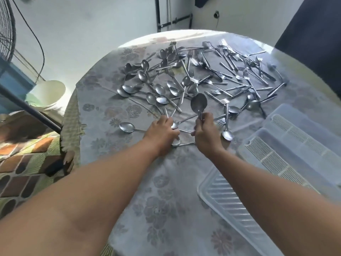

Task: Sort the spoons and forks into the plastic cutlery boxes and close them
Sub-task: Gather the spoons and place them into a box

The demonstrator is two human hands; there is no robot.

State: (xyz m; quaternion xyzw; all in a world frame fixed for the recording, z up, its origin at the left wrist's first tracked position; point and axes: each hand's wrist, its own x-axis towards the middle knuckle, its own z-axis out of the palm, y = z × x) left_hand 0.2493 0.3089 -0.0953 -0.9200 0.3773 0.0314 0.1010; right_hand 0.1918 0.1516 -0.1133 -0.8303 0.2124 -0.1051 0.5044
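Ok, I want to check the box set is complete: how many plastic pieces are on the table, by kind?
Boxes with white slotted panels: 2
Clear ribbed tray: 1
Total: 3

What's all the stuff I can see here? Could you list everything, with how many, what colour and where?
spoons: dozens, silver, scattered over the table's far left and middle
forks: dozens, silver, scattered far right
held spoon: one, silver, raised upright
plastic boxes: two, clear with white slotted inserts, near right
lid: one, clear, ribbed, near right edge
tablecloth: one, grey floral, over the round table
fan: one, dark, far left
left hand: rests on spoon handles
right hand: pinches the held spoon
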